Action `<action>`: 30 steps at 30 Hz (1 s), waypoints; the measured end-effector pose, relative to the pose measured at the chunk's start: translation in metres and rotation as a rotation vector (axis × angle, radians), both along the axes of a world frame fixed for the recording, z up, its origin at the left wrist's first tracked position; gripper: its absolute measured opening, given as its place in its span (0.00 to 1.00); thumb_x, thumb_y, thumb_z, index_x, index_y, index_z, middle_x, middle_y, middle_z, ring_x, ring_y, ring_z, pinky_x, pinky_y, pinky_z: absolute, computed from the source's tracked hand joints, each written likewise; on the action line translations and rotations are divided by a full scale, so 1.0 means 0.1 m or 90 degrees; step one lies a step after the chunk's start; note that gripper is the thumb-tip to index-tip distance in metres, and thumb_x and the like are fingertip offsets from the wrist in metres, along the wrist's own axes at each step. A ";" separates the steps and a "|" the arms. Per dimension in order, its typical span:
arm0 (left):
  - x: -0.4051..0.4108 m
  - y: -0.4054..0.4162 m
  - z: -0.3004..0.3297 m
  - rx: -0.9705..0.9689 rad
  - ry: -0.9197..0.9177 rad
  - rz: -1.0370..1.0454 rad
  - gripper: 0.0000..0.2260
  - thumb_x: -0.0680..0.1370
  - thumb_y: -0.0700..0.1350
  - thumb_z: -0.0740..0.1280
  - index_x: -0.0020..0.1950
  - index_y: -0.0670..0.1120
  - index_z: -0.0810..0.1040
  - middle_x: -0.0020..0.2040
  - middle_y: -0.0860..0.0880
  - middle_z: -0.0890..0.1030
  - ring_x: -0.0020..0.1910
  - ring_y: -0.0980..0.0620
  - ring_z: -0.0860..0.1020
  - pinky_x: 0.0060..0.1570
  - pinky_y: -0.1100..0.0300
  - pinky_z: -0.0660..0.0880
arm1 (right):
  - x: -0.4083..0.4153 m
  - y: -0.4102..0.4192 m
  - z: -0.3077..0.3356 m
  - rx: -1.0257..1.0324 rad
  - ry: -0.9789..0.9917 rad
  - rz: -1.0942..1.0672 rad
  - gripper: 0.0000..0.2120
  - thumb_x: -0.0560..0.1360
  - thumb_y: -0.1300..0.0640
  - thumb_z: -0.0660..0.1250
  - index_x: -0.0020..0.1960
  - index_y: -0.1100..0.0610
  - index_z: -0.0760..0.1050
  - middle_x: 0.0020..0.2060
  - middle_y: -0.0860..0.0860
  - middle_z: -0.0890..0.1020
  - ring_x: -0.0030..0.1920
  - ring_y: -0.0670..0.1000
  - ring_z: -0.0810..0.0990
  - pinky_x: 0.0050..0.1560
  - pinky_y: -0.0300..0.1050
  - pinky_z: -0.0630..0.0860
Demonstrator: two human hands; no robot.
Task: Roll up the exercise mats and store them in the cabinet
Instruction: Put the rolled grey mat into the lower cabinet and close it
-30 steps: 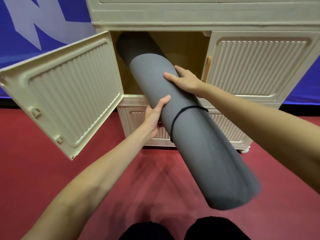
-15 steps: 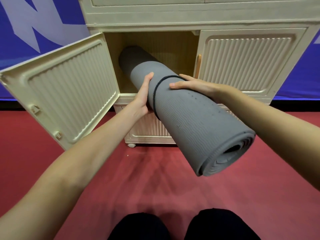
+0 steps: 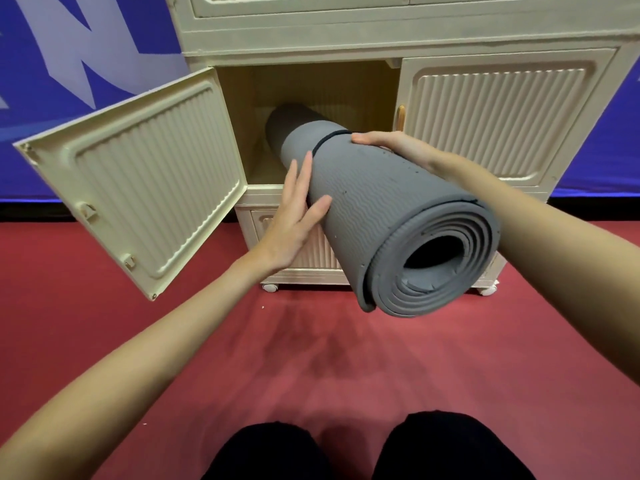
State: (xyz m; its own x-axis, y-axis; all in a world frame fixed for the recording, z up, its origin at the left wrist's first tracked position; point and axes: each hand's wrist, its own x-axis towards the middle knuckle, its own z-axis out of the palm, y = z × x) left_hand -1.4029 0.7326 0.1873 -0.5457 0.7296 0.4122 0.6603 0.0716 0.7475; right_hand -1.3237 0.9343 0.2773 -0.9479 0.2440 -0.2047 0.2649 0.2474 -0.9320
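a dark red carpeted floor (image 3: 138,323) runs up to a blue wall banner with pale lettering (image 3: 69,64), and a cream plastic cabinet with ribbed door panels (image 3: 346,32) stands on small white casters (image 3: 270,287) against that wall. its left ribbed door (image 3: 145,188) hangs swung wide toward the left, leaving the middle left compartment (image 3: 311,91) open; the right ribbed door (image 3: 498,112) beside it is closed. a grey rolled foam exercise mat (image 3: 374,202), bound by a thin black band (image 3: 327,138), slants with its far end inside that compartment near the bottom edge and its spiral end out over the floor. the left hand (image 3: 294,216) lies flat with straight fingers against the roll's left side; the right hand (image 3: 388,143) rests over its top near the band, fingers extended. bare floor lies in front of the cabinet, between it and the person's dark-clothed knees (image 3: 363,448).
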 end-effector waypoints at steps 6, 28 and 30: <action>0.10 -0.19 0.29 -0.090 0.392 -0.166 0.45 0.70 0.50 0.70 0.79 0.42 0.48 0.80 0.42 0.44 0.79 0.43 0.43 0.73 0.34 0.49 | 0.07 0.00 -0.10 -0.022 -0.041 -0.067 0.26 0.72 0.38 0.67 0.65 0.51 0.74 0.57 0.53 0.80 0.55 0.54 0.81 0.56 0.49 0.77; -0.02 -0.05 0.36 -0.003 0.564 -0.161 0.51 0.61 0.58 0.80 0.73 0.36 0.60 0.73 0.36 0.64 0.75 0.39 0.61 0.69 0.35 0.62 | 0.00 0.47 -0.23 0.052 0.077 -0.258 0.25 0.77 0.67 0.64 0.71 0.56 0.61 0.65 0.60 0.71 0.57 0.58 0.78 0.47 0.47 0.82; -0.03 -0.06 0.39 0.007 0.562 -0.159 0.51 0.61 0.55 0.81 0.73 0.35 0.60 0.73 0.36 0.64 0.75 0.39 0.62 0.69 0.36 0.62 | -0.06 0.45 -0.26 0.049 0.078 -0.259 0.24 0.77 0.66 0.65 0.70 0.56 0.61 0.66 0.60 0.70 0.58 0.58 0.78 0.36 0.40 0.80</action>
State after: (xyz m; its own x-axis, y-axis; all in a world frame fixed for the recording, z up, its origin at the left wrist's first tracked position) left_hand -1.4057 0.7267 0.2268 0.1432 0.7772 0.6127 0.9874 -0.1540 -0.0355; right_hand -1.3292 0.9793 0.2514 -0.7877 0.6129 -0.0628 0.2438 0.2164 -0.9454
